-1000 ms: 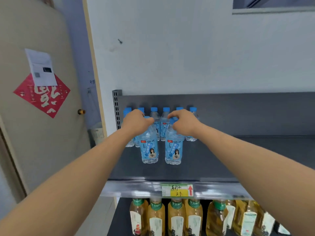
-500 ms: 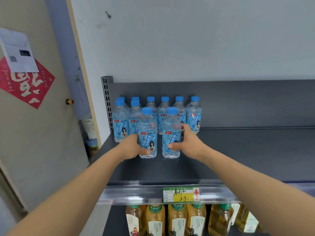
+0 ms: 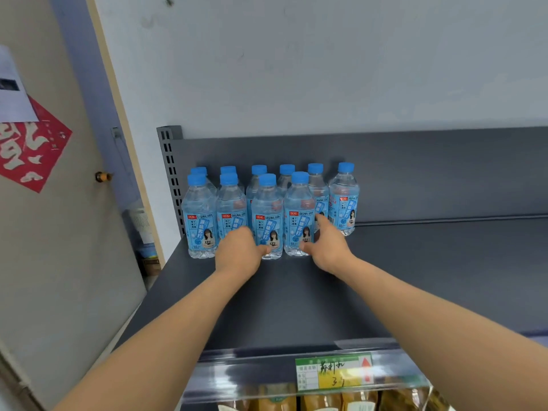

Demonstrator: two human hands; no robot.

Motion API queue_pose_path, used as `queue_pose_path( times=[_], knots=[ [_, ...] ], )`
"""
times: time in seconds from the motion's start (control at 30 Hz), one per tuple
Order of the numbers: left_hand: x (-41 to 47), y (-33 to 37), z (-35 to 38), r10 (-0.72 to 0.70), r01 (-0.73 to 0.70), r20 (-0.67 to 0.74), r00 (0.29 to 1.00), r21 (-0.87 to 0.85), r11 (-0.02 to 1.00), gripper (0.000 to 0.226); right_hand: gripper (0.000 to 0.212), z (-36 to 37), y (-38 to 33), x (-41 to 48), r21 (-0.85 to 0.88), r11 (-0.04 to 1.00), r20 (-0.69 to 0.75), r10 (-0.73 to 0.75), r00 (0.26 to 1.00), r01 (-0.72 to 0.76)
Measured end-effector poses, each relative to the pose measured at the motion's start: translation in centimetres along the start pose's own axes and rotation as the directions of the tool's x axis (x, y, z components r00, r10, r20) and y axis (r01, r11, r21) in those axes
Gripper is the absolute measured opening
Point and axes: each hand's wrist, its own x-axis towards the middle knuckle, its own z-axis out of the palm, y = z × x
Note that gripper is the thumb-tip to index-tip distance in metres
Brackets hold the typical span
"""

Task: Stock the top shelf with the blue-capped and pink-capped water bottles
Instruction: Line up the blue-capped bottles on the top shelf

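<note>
Both bottles [image 3: 268, 221] further back than before

Red paper decoration [image 3: 31, 149] with white notice [image 3: 13, 93] on door at left; price tag [image 3: 333, 373] on shelf's front edge; amber drink bottles [image 3: 323, 400] on the level below.

Top shelf [image 3: 415, 277], left rear corner: water bottles [image 3: 268, 216] upright in two rows, four before six. Price tag [image 3: 333, 373] on front edge. Lower shelf bottles [image 3: 320, 400] beneath.
</note>
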Motion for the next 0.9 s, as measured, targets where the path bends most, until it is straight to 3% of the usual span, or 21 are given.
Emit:
queue_pose_path(
  times=[0.2,0.37,0.67,0.8,0.9],
  knots=[
    [0.5,-0.3,0.3,-0.037,0.04,-0.05,0.998,0.076,0.996,0.048,0.058,0.2,-0.3,0.1,-0.042,0.999,0.014,0.026,1.0,-0.025],
    [-0.4,-0.2,-0.5,-0.008,0.008,0.023,1.0,0.001,1.0,0.032,0.053,-0.5,-0.1,-0.9,-0.057,0.998,0.008,0.041,0.999,-0.04],
    [-10.3,3.5,-4.1,0.188,-0.187,-0.015,0.982,-0.19,0.964,0.022,0.025,-4.3,-1.5,-9.6,0.073,0.976,-0.05,-0.203,0.978,0.207],
    [-17.7,4.9,-5.2,0.191,-0.197,-0.05,0.98,-0.232,0.952,0.018,0.019,-6.1,-0.4,-16.4,0.102,0.943,-0.064,-0.312,0.948,0.317],
    [-23.1,5.0,-3.3,0.158,-0.151,0.015,0.987,-0.216,0.965,0.014,0.015,-6.0,2.6,-22.0,0.091,0.93,-0.014,-0.355,0.935,0.355]
  ],
)
